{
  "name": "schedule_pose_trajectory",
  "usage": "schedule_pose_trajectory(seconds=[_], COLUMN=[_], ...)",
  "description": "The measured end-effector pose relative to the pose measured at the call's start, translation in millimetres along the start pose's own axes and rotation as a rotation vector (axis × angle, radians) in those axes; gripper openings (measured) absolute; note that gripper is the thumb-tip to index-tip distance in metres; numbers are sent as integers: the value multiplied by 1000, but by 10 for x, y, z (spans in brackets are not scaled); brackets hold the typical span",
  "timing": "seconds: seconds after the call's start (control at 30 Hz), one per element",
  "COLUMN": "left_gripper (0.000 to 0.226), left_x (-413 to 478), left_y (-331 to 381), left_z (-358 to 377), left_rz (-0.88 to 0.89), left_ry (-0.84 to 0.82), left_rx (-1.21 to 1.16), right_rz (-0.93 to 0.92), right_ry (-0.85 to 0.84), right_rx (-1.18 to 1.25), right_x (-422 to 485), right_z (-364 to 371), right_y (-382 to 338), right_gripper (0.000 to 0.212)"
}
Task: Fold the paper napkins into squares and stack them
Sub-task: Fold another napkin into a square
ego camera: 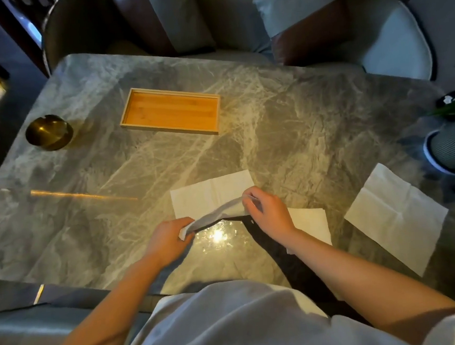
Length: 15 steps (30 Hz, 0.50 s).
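A white paper napkin [209,193] lies on the grey marble table [285,130] with its near edge lifted off the surface. My left hand [169,237] pinches the near left corner. My right hand [269,212] pinches the near right corner, and the raised edge sags between them. A folded white napkin [312,224] lies just right of my right wrist, partly hidden by the arm. A larger unfolded napkin [396,214] lies flat at the right, near the table's edge.
An empty wooden tray [171,110] sits at the back centre. A brass bowl [48,132] stands at the back left. A ribbed pot with a green plant [452,148] is at the right edge. Chairs stand beyond the table.
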<state>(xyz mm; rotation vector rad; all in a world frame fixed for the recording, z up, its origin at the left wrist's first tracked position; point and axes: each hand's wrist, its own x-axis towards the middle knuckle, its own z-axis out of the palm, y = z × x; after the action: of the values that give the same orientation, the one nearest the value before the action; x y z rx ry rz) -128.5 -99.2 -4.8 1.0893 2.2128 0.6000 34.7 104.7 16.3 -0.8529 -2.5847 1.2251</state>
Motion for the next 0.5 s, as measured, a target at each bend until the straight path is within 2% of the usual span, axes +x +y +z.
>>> schedule_pose_trajectory(seconds=[0.03, 0.13, 0.2, 0.3, 0.5], left_gripper=[8, 12, 13, 24, 19], left_x=[-2, 21, 34, 36, 45], left_y=[-23, -104, -146, -215, -263], left_z=[-3, -1, -6, -29, -54], left_rz=[-53, -159, -199, -237, -307], left_ry=[30, 92, 104, 129, 71], left_rx=[-24, -63, -108, -179, -159], right_rz=[21, 151, 230, 286, 334], right_ry=[-7, -88, -150, -185, -139], right_rx=[11, 31, 51, 130, 65], right_x=[29, 87, 103, 97, 107], right_z=[11, 52, 79, 113, 148], right_y=[0, 42, 114, 215, 271], right_gripper=[8, 44, 55, 41, 20])
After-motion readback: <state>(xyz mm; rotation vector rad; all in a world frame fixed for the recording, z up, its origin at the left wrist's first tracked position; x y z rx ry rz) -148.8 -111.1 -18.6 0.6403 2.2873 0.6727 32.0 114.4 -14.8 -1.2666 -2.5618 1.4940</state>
